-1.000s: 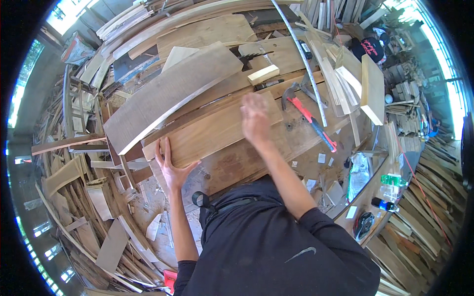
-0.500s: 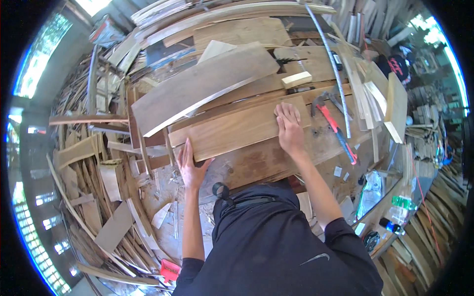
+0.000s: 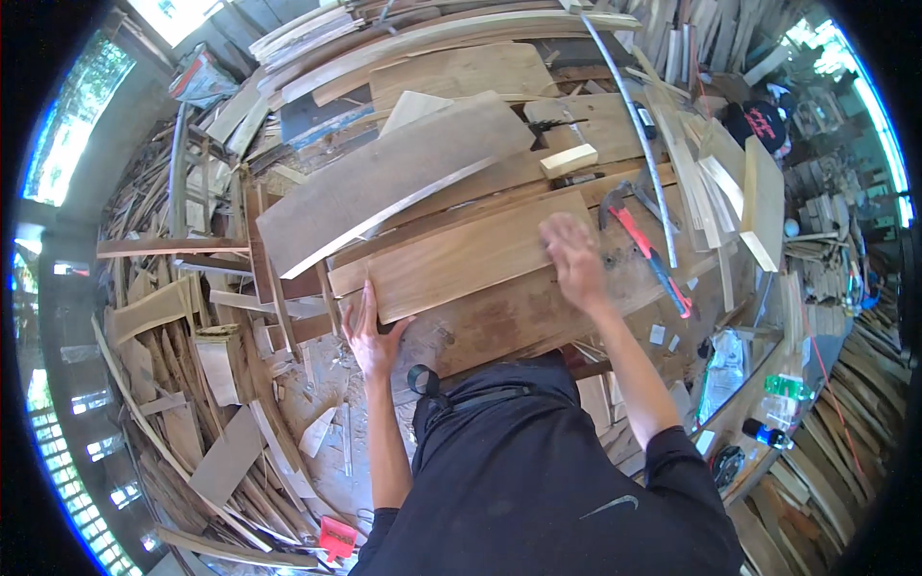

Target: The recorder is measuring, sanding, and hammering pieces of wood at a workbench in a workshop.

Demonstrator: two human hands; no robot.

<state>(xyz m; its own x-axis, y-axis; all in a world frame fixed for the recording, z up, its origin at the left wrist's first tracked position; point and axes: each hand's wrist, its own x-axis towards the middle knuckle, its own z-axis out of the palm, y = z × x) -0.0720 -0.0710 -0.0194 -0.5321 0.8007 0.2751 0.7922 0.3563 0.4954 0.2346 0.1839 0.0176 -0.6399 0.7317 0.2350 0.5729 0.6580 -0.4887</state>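
So from the head cam, you had a light brown board (image 3: 466, 254) lying flat on the table (image 3: 471, 336) right in front of you, at a bit of a slant with its right end farther away. Your left hand (image 3: 375, 338) was at the near left corner, fingers and thumb spread wide, fingertips up against the left end and thumb out toward the near edge. Your right hand (image 3: 574, 259) was over at the right end, but it's pretty blurred, so I can't tell how wide the fingers were or whether the palm was actually pressing on the wood. A lighter piece of wood (image 3: 349, 279) poked out past the left end, just beside your left fingertips.

Behind all that you had a bigger greyish board (image 3: 384, 182) lying at an angle, and a small pale block (image 3: 569, 161) with a dark slim tool (image 3: 578, 180) just beside it (too small to say what kind). The claw hammer (image 3: 642, 235) with the red and dark handle was near your right hand, not touching it. A long metal ruler (image 3: 629, 110) ran past the hammer head, and farther right a thick pale board (image 3: 762, 202) leaned next to some thin strips (image 3: 687, 158).
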